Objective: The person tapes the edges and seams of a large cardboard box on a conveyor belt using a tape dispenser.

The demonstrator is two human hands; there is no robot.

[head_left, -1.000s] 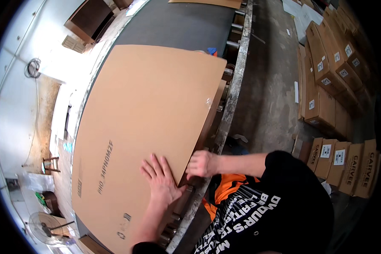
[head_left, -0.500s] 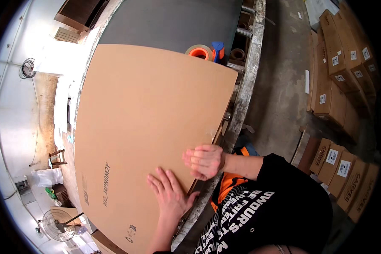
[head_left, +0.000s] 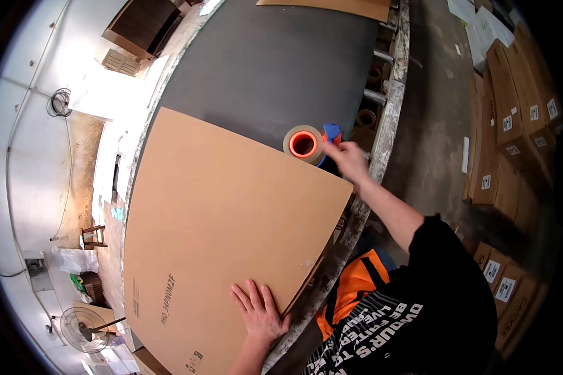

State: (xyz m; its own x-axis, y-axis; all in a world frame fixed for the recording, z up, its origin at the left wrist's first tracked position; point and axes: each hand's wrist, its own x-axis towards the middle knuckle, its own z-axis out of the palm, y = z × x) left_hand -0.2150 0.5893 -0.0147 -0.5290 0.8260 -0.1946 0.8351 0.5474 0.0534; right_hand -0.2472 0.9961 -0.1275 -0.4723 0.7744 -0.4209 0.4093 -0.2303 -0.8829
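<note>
A flat dark grey conveyor belt (head_left: 263, 69) carries a large brown rectangular cardboard carton (head_left: 231, 206). The left hand (head_left: 263, 319) lies flat on its near right area, fingers spread, gripping nothing. The right hand (head_left: 349, 160), partly curled, is at a blue-and-orange plastic tape dispenser (head_left: 333, 131) beside the carton's far edge; its grip cannot be determined.
</note>
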